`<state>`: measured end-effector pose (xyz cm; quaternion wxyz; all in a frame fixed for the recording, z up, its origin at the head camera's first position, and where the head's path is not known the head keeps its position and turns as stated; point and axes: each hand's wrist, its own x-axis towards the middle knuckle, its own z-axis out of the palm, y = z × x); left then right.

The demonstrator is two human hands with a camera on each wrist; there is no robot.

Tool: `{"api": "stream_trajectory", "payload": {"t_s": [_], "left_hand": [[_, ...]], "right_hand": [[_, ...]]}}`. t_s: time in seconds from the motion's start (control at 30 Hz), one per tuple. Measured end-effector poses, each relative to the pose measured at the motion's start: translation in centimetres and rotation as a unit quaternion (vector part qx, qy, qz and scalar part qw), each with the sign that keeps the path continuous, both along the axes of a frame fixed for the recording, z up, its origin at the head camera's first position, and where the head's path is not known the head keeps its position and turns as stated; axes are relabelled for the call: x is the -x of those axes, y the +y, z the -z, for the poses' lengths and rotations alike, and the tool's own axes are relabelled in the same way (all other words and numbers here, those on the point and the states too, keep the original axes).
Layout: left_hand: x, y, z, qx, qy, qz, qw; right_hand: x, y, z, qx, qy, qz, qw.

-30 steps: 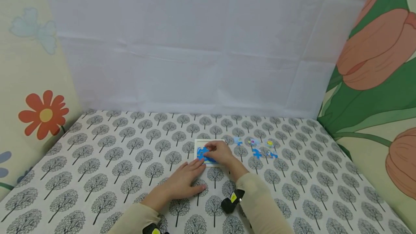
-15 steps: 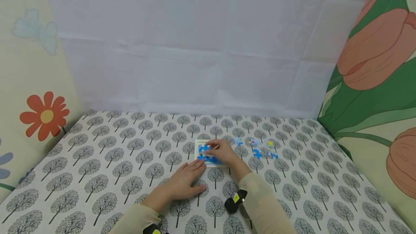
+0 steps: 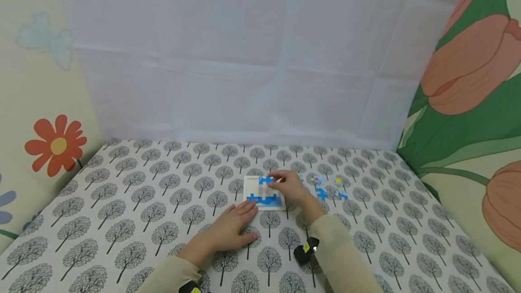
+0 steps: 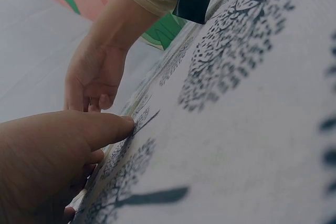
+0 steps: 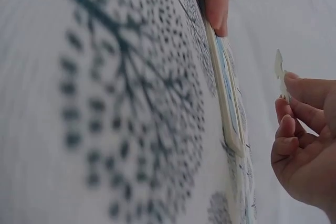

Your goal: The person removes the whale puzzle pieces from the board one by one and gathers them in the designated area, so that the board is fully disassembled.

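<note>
My right hand [image 3: 291,185] pinches a blue jigsaw puzzle piece [image 3: 266,180] between thumb and fingers, above the white puzzle frame [image 3: 247,186]. In the right wrist view the puzzle piece [image 5: 280,72] is edge-on and raised clear of the frame [image 5: 224,95]. A row of joined blue pieces [image 3: 268,201] lies along the frame's near side; bare white backing shows behind it. My left hand [image 3: 232,227] lies with its fingers outstretched, the fingertips resting at the frame's near left corner. The left wrist view shows its thumb [image 4: 113,128] extended over the cloth.
Right of the frame lie several loose puzzle pieces, among them a blue piece [image 3: 322,193], a piece with a yellow flower [image 3: 338,180] and one partly hidden behind my right hand. A tree-patterned cloth [image 3: 163,238] covers the table, with a white sheet [image 3: 228,58] behind.
My right hand has lifted the blue puzzle piece off the frame's left part and carried it right and away from me, uncovering the white backing. My left hand has stayed in place.
</note>
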<state>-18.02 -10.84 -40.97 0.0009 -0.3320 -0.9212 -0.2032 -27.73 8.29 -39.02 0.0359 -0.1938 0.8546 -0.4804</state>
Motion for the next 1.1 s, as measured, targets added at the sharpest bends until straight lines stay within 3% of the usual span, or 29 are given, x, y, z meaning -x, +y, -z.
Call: {"api": "stream_trajectory", "payload": {"t_s": [0.13, 0.47, 0.7, 0.93, 1.1], "left_hand": [[0.0, 0.0, 0.1, 0.002, -0.002, -0.002, 1.0], [-0.1, 0.0, 0.0, 0.001, -0.011, -0.005, 0.9999], [-0.2, 0.0, 0.0, -0.002, -0.007, -0.008, 0.9999], [-0.2, 0.0, -0.2, -0.001, -0.008, -0.009, 0.9999], [-0.2, 0.0, -0.2, -0.002, -0.012, -0.009, 0.9999]], "right_hand": [[-0.1, 0.9, -0.5, -0.011, -0.009, 0.008, 0.9999], [-0.5, 3.4, -1.5, -0.025, 0.021, 0.013, 0.9994], [-0.6, 5.6, -0.9, -0.024, 0.014, 0.022, 0.9994], [-0.8, 8.0, -0.2, 0.001, 0.052, 0.003, 0.9987], [-0.5, 8.6, 0.3, -0.019, 0.016, 0.032, 0.9992]]}}
